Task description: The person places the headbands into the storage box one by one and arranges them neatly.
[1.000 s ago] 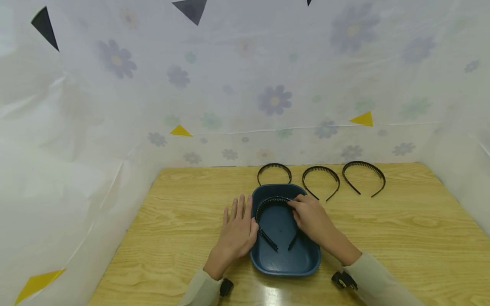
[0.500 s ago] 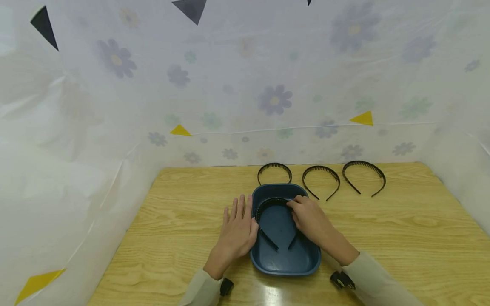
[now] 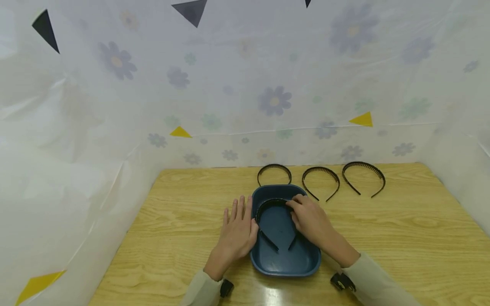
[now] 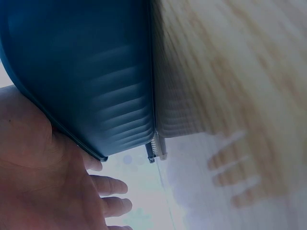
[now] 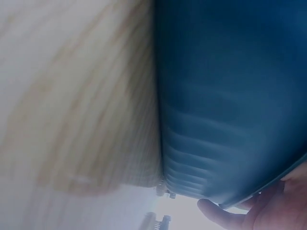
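Note:
A dark blue plastic tub stands on the table in the head view, with a black toothed headband inside it, its two ends pointing towards me. The band's left end looks doubled; I cannot tell if more than one lies there. My right hand reaches over the tub's right rim and pinches the headband's upper right part, hiding some of it. My left hand lies along the tub's left wall, fingers straight, thumb over the rim by the band. In the left wrist view, that hand touches the tub's outer side.
Behind the tub lies one black headband, partly hidden by the rim. Two more, a middle headband and a right headband, lie at the back right of the wooden table. A flowered white sheet hangs behind.
The headband in the tub has settled very slightly lower, with the right hand still on it. The left hand has stayed in place.

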`<action>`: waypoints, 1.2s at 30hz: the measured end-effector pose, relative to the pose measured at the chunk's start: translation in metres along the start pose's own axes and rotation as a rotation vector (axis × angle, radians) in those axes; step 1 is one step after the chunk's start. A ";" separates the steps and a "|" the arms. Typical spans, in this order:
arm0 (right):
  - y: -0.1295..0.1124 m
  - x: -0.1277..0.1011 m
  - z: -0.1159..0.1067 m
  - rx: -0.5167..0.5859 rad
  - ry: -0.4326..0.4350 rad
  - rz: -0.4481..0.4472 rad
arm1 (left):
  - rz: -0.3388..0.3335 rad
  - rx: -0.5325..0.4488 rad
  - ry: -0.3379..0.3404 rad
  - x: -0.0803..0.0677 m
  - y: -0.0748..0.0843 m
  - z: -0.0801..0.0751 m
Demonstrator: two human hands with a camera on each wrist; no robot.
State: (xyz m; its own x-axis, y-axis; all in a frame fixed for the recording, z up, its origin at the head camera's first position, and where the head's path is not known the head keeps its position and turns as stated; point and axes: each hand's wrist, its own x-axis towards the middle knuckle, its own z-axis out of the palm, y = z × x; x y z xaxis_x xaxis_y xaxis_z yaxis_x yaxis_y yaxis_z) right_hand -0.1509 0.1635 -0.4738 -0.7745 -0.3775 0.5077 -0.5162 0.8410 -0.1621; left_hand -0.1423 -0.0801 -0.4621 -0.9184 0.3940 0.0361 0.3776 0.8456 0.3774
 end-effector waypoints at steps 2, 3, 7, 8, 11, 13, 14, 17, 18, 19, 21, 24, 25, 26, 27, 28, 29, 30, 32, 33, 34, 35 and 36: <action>0.001 0.000 0.000 -0.006 0.012 -0.003 | -0.001 -0.001 0.000 0.000 0.000 0.000; 0.002 0.000 -0.001 -0.007 0.016 -0.003 | -0.002 -0.002 -0.001 0.000 0.000 0.000; 0.004 -0.001 -0.004 0.009 0.038 -0.001 | -0.001 0.000 -0.005 0.000 0.000 0.001; 0.004 -0.001 -0.006 0.021 0.048 -0.002 | 0.000 -0.002 -0.007 0.000 -0.001 0.001; 0.006 -0.001 -0.012 0.052 0.082 0.002 | 0.003 -0.004 -0.010 0.000 0.000 0.000; 0.008 0.000 -0.017 0.061 0.099 0.013 | 0.003 -0.005 -0.012 0.000 0.000 0.000; 0.009 0.000 -0.019 0.063 0.102 0.023 | 0.002 -0.004 -0.013 0.000 0.000 0.000; 0.015 0.000 -0.026 0.067 0.108 0.066 | 0.001 0.003 -0.011 0.000 0.000 0.000; 0.017 -0.001 -0.029 0.073 0.114 0.080 | 0.001 0.004 -0.010 0.000 0.000 0.000; 0.019 -0.001 -0.031 0.082 0.123 0.091 | 0.000 0.005 -0.009 0.000 0.000 0.001; 0.024 -0.002 -0.035 0.097 0.148 0.107 | 0.000 0.005 -0.007 -0.001 0.000 0.001; 0.032 -0.004 -0.040 0.111 0.185 0.113 | 0.002 0.003 -0.006 -0.001 0.000 0.001; 0.034 -0.005 -0.041 0.117 0.194 0.114 | 0.002 0.004 -0.006 -0.002 0.000 0.001; 0.037 -0.005 -0.043 0.120 0.199 0.118 | 0.002 0.005 -0.006 -0.002 0.000 0.001; 0.040 -0.005 -0.045 0.127 0.203 0.121 | 0.003 0.004 -0.005 -0.002 0.000 0.001; 0.043 -0.006 -0.047 0.134 0.205 0.129 | 0.003 0.004 -0.004 -0.002 0.000 0.001; 0.046 -0.006 -0.049 0.142 0.211 0.139 | 0.003 0.004 -0.003 -0.002 0.000 0.001; 0.049 -0.006 -0.051 0.147 0.217 0.150 | 0.004 0.003 -0.003 -0.002 0.000 0.001; 0.056 -0.007 -0.056 0.158 0.227 0.173 | 0.004 0.001 -0.003 -0.002 0.000 0.000; 0.060 -0.007 -0.058 0.161 0.232 0.184 | 0.004 -0.001 -0.003 -0.001 0.001 0.000; 0.064 -0.008 -0.061 0.160 0.239 0.194 | 0.003 -0.001 -0.004 -0.001 0.001 0.000; 0.068 -0.009 -0.062 0.164 0.246 0.203 | 0.002 -0.002 -0.005 -0.001 0.001 0.000; 0.071 -0.010 -0.065 0.168 0.251 0.214 | 0.000 -0.002 -0.007 -0.001 0.001 -0.001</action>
State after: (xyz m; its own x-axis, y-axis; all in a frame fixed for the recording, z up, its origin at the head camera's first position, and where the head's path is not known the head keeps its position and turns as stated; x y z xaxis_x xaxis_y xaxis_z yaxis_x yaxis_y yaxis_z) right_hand -0.1564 0.2522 -0.4355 -0.7684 -0.0758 0.6355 -0.4214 0.8072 -0.4133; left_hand -0.1412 -0.0797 -0.4611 -0.9176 0.3963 0.0297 0.3772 0.8449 0.3794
